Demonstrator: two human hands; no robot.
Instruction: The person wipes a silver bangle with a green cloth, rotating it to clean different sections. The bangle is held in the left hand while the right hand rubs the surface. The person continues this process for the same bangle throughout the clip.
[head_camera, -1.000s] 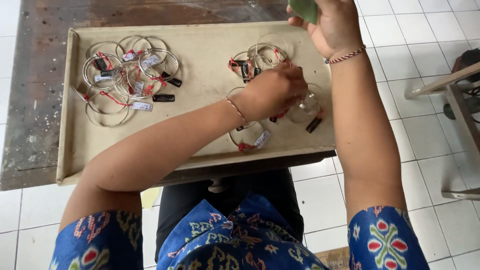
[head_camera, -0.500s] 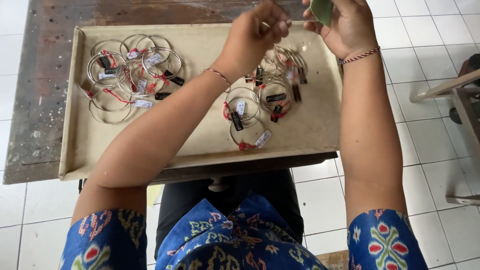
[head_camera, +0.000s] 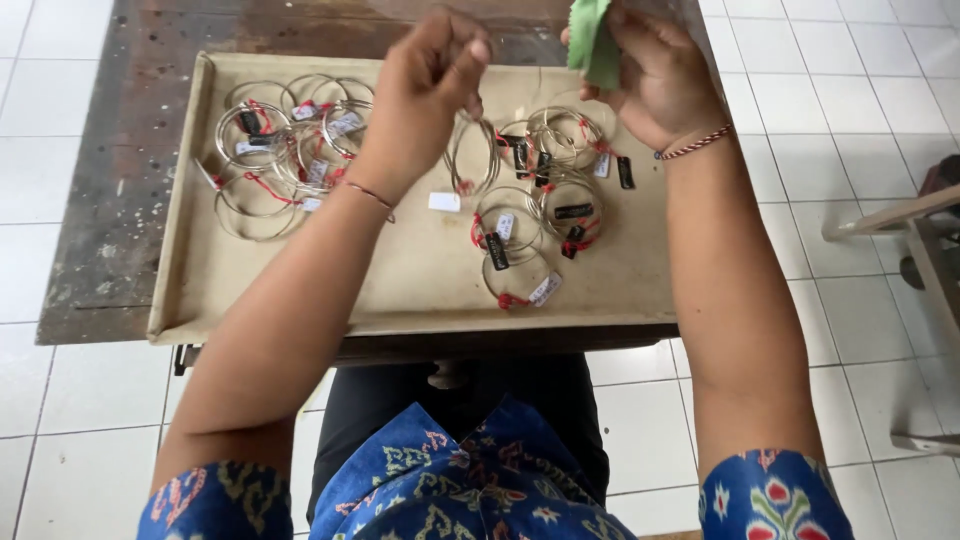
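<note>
**A:** What have I got in the hands right now?

**B:** My left hand (head_camera: 430, 85) is raised over the tray, fingers pinched on a thin silver bangle (head_camera: 472, 155) that hangs from the fingertips, with a small white tag (head_camera: 444, 201) dangling below it on a red thread. My right hand (head_camera: 655, 85) is clenched around a green cloth (head_camera: 592, 40), held up just beside the left hand, at the same height.

**A:** So which step is this?

**B:** I judge it as the start of a wipe: the bangle is lifted clear of the tray and the cloth is ready, but the two are not touching yet.

**A:** What does the next move call for?

**B:** Bringing cloth and bangle together, I think, and keeping the pinch firm so the ring does not twist away. The tag and thread could snag in the cloth, so I would keep them hanging free.

**A:** And around the hands?

**B:** Below the right hand lies a loose group of tagged bangles (head_camera: 545, 195), some with black tags, some white. Further out past the left hand sits another heap of bangles (head_camera: 285, 150). All rest in a shallow beige tray (head_camera: 420, 290) on a worn wooden desk (head_camera: 110, 190); beyond it is white tiled floor (head_camera: 800, 330).
</note>
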